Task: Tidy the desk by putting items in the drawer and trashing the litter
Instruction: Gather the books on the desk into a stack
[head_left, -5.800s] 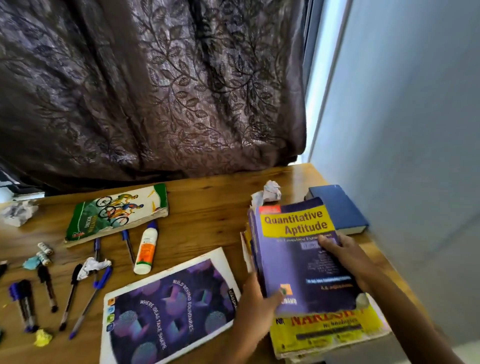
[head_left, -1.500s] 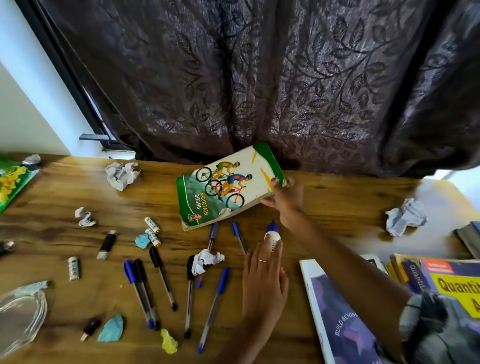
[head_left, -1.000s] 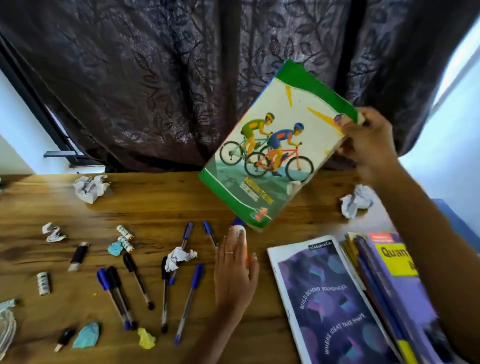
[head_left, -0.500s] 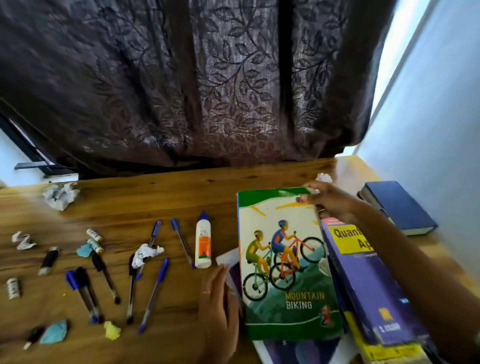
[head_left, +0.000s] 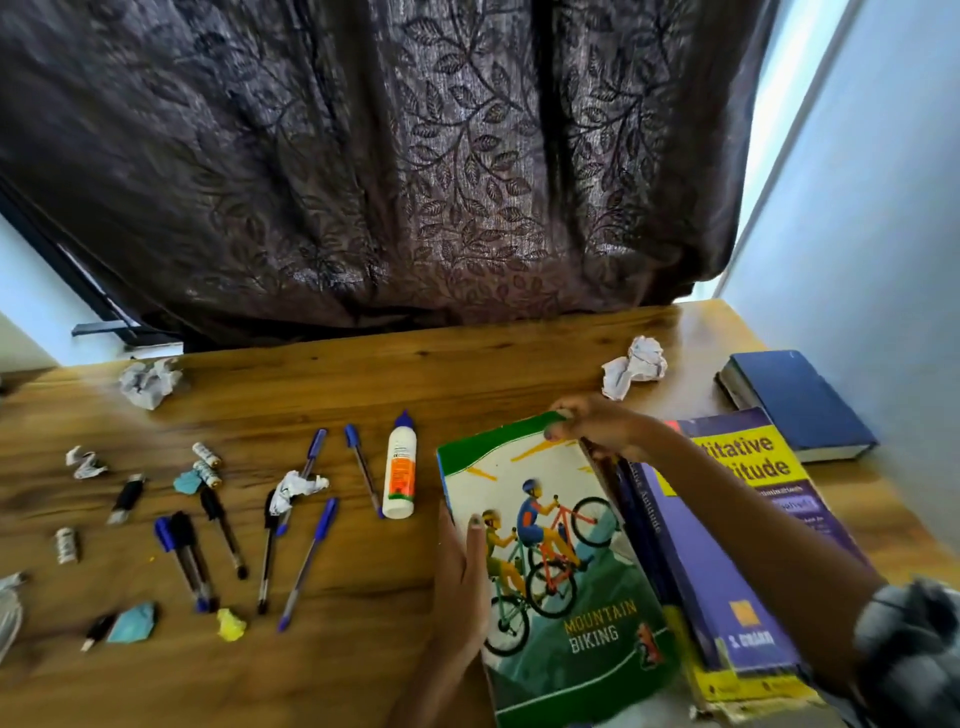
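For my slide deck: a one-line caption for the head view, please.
Both hands, left and right, settle the biking book beside the purple book on a desk strewn with pens and paper.

The person's checked sleeve (head_left: 914, 654) is blurring at the right edge; the clear plastic object (head_left: 8, 613) is running off left.

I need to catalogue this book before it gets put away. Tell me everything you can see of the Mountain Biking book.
The Mountain Biking book is a thin softcover with a green band along the top, a pale sky, drawn cyclists on colourful bikes, a green hillside and the title low on the cover. It lies closed, face up, near the desk's front right, beside the purple Quantitative Aptitude book. The right hand pinches its top right corner; the left hand rests along its left edge, thumb on the cover.
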